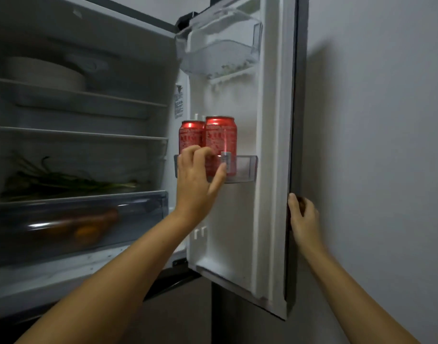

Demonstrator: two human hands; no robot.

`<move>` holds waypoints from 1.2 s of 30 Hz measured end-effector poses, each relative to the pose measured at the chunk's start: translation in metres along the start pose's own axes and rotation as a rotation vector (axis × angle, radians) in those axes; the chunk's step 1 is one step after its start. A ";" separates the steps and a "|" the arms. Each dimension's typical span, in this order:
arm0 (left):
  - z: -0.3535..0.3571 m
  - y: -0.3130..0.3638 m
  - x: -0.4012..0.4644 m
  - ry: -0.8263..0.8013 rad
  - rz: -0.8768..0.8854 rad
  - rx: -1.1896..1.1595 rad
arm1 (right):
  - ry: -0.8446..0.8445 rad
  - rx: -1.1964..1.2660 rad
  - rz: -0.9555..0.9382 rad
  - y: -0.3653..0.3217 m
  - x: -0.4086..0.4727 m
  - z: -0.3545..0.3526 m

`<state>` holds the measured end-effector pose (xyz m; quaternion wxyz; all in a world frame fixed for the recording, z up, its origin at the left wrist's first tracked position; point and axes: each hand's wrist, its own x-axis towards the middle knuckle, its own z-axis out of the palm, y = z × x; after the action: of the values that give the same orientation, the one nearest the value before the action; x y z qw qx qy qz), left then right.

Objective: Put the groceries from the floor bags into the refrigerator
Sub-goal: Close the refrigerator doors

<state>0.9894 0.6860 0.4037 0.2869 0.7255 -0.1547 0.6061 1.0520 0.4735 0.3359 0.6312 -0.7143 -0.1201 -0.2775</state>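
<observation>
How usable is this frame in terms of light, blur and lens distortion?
Head view: the fridge interior is dim, so the green vegetables and the contents of the drawer read as murky and soft. The two red cans in the door bin are clear, with a glare streak on the right one. The door edge bows from the wide angle and casts a shadow on the wall.

Clear door bin (247, 167) on the open refrigerator door (240, 219) — two red cans (221, 135) standing upright, side by side, touching.
</observation>
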 end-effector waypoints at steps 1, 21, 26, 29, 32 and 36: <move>-0.008 -0.004 -0.004 0.015 -0.043 -0.012 | 0.010 -0.003 -0.037 -0.004 -0.013 0.004; -0.166 -0.023 -0.071 -0.225 -0.809 -0.312 | -0.365 -0.117 -0.541 -0.066 -0.156 0.207; -0.212 -0.026 -0.083 -0.222 -0.830 -0.081 | -0.312 -0.143 -0.522 -0.069 -0.159 0.258; -0.259 -0.011 -0.092 -0.228 -0.714 0.198 | -0.276 -0.141 -0.513 -0.067 -0.160 0.282; -0.315 0.006 -0.095 -0.110 -0.555 0.461 | -0.299 -0.151 -0.501 -0.066 -0.162 0.295; -0.388 0.003 -0.117 -0.168 -0.349 1.095 | -0.290 -0.182 -0.486 -0.071 -0.162 0.299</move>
<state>0.6549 0.9034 0.3302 -0.0478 0.8286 0.2807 0.4820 0.9557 0.8042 0.2913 0.4559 -0.7504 -0.3513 -0.3250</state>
